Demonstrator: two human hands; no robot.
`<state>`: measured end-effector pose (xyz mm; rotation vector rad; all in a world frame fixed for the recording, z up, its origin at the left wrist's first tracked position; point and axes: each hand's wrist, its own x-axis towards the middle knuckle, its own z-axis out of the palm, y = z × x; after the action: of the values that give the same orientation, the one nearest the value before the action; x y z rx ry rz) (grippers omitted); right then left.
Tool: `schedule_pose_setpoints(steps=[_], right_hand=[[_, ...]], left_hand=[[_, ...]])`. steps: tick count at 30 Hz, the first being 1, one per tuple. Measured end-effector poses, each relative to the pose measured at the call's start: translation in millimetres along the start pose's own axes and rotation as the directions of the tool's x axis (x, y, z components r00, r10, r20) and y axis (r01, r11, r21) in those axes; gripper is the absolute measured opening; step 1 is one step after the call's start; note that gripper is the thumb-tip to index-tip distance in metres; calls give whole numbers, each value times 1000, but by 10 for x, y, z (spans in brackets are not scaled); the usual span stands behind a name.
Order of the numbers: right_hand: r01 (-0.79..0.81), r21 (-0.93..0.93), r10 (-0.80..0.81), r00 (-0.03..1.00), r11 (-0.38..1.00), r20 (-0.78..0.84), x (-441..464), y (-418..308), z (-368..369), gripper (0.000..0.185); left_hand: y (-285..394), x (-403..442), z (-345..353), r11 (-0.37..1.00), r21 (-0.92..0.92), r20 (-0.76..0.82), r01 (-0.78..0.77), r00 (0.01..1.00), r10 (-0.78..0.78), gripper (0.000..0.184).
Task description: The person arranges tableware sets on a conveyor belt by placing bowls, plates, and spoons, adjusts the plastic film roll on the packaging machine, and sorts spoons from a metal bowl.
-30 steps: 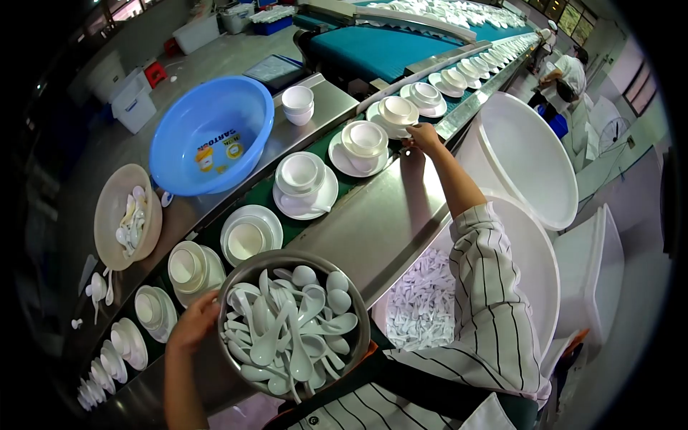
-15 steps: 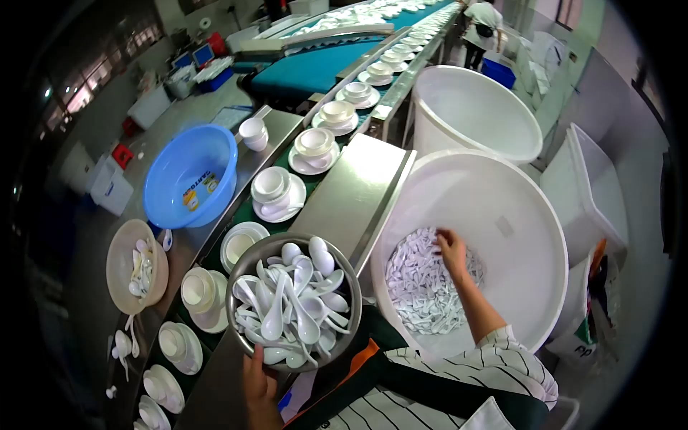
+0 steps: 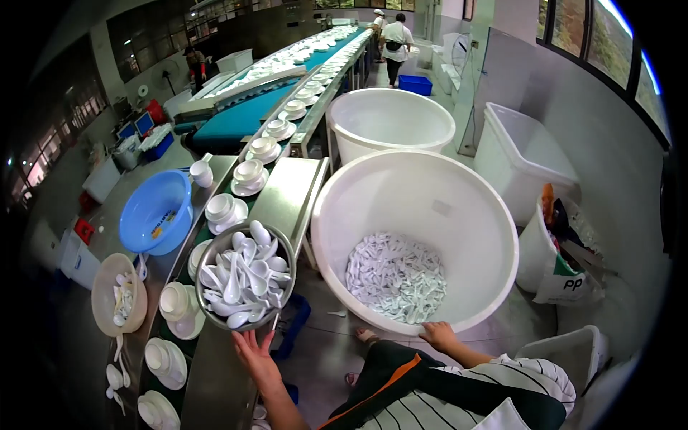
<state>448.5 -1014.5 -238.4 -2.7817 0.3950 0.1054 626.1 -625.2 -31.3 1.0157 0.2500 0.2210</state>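
A steel bowl (image 3: 290, 283) heaped with white soup spoons (image 3: 247, 272) rests at the conveyor's near side. My left hand (image 3: 259, 363) has its fingers spread at the bowl's near rim, fingertips at or just below it; whether they touch is unclear. My right hand (image 3: 438, 337) is at the near rim of a large white tub (image 3: 476, 215), its fingers bent over the edge. In the tub's bottom lies a pile of small white pieces (image 3: 394, 276), too small to name.
White bowls stacked on saucers (image 3: 228, 211) line the conveyor. A blue basin (image 3: 154, 240) and a beige basin (image 3: 100, 304) with spoons stand left. Another white tub (image 3: 390, 118) stands behind mine. People (image 3: 394, 46) are farther off. A bin with bags (image 3: 566, 265) is right.
My right hand has left the pile inside the tub and is at its near rim. My left hand's fingers have spread at the bowl. The view has tilted up and shifted right.
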Motion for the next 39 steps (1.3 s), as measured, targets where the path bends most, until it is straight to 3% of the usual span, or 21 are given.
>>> schedule_pose_setpoints(steps=[4,5,8,10,11,12,14,15,17,18,20,21,22,24,26,29,32,36,39], right_hand=[[-122,-57,126,988,991,85,-82,334,-208,36],[-160,-39,159,987,986,-16,-105,474,-150,37],[-388,-57,392,916,920,86,-89,837,-301,31],[-470,88,474,835,878,-279,-170,1111,-373,36],[-483,171,505,742,859,-441,-224,1259,-390,42],[-536,295,606,619,791,-500,-220,1442,-405,48],[-559,543,769,332,627,-547,-106,1877,-467,64],[-541,661,852,271,520,-448,-50,2148,-497,74],[-519,711,880,247,474,-406,117,2528,-496,75],[-506,736,893,235,450,-385,239,2687,-542,76],[-524,806,961,171,277,-219,447,2984,-615,75],[-531,828,983,135,179,-126,501,3036,-665,74],[-562,808,983,146,178,-115,563,3100,-707,71],[-626,760,983,160,175,-95,631,3255,-795,65],[-657,720,974,181,223,-136,700,3464,-816,61],[-652,693,950,256,308,-181,755,3573,-888,58],[-722,602,940,273,341,-204,806,4059,-1091,56],[-728,520,894,386,447,-228,1457,5081,-1324,51],[-618,577,834,497,535,-240,1873,5698,-1539,52]], left_hand=[[-111,-327,42,976,143,-63,-165,983,175,59],[-138,-467,140,939,194,-127,-284,942,311,45],[-324,-859,402,968,141,67,-208,977,200,33],[-641,-1003,644,969,219,291,-110,956,43,24],[-974,-920,666,914,338,385,-225,919,84,26],[-1165,-837,726,786,505,453,-358,884,112,35],[-1896,-485,711,621,683,376,-385,914,154,52],[-2306,-257,684,616,740,269,-270,958,98,61],[-2898,113,713,559,822,98,-104,994,40,80],[-3116,252,743,522,851,34,-60,998,60,80],[-3511,545,728,577,808,-99,117,993,-63,71],[-3636,659,609,629,768,-100,122,992,-71,73],[-3762,776,557,679,723,-98,127,992,-81,75],[-3800,785,526,830,544,-87,122,992,-88,60],[-3765,706,582,892,434,-97,126,991,-93,50],[-3712,475,649,835,530,-161,149,984,-73,48],[-3587,-405,935,855,473,-236,214,965,-111,40],[-3664,-1382,1280,743,527,-222,413,911,-349,41],[-3738,-1705,1507,584,621,-214,523,830,-516,41]])
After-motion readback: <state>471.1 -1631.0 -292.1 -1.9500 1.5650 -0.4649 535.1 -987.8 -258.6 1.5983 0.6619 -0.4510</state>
